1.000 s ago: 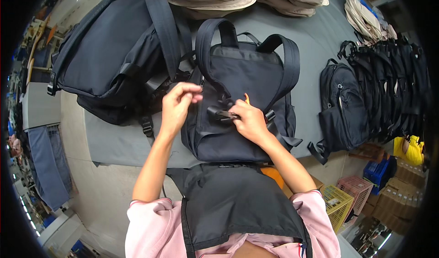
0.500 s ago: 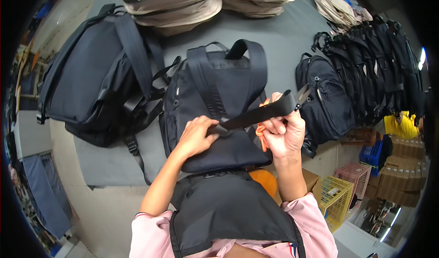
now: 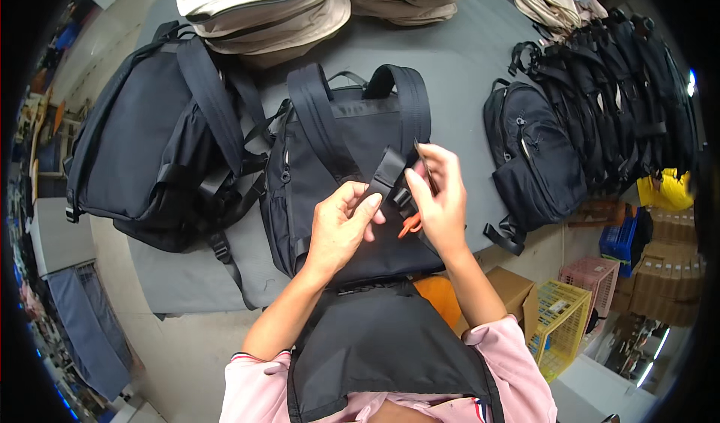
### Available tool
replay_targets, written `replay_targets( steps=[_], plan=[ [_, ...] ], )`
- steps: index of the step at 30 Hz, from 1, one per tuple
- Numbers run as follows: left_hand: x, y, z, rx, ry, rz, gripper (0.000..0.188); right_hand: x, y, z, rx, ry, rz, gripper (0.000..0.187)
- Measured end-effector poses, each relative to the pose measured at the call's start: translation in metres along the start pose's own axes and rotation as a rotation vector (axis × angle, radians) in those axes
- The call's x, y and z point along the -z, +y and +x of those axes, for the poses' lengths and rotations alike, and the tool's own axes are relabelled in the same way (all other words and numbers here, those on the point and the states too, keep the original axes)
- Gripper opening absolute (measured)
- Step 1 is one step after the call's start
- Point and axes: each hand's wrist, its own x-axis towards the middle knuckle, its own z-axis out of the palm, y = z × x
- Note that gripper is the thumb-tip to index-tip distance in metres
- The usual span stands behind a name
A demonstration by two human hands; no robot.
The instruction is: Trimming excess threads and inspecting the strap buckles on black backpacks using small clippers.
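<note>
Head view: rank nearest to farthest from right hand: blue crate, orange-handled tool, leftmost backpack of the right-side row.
From the right hand:
1. Orange-handled tool: in that hand.
2. Leftmost backpack of that row: on the table, to the right.
3. Blue crate: farther right, beyond the table.
</note>
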Motion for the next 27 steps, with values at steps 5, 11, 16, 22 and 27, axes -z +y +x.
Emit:
replay_targets(
  steps=[5, 11, 16, 22, 27],
  plan=[
    [-0.002, 0.009, -0.004, 0.036, 0.113, 0.065, 0.022, 0.012, -0.009, -0.018, 0.293, -0.135, -0.479, 0.033],
    [0.006, 0.000, -0.005, -0.030, 0.095, 0.108, 0.020, 0.021, -0.010, -0.006, 0.389, -0.267, -0.612, 0.023],
    [0.020, 0.009, -0.005, 0.042, 0.002, 0.139, 0.017, 0.031, -0.011, 0.007, 0.425, -0.414, -0.593, 0.023],
    [0.024, 0.014, -0.007, 0.206, -0.087, 0.025, 0.015, 0.036, -0.009, 0.010, 0.604, -0.488, -0.646, 0.023],
    [0.027, 0.010, -0.006, 0.244, -0.126, -0.001, 0.014, 0.033, 0.006, -0.002, 0.400, -0.463, -0.430, 0.022]
  ],
)
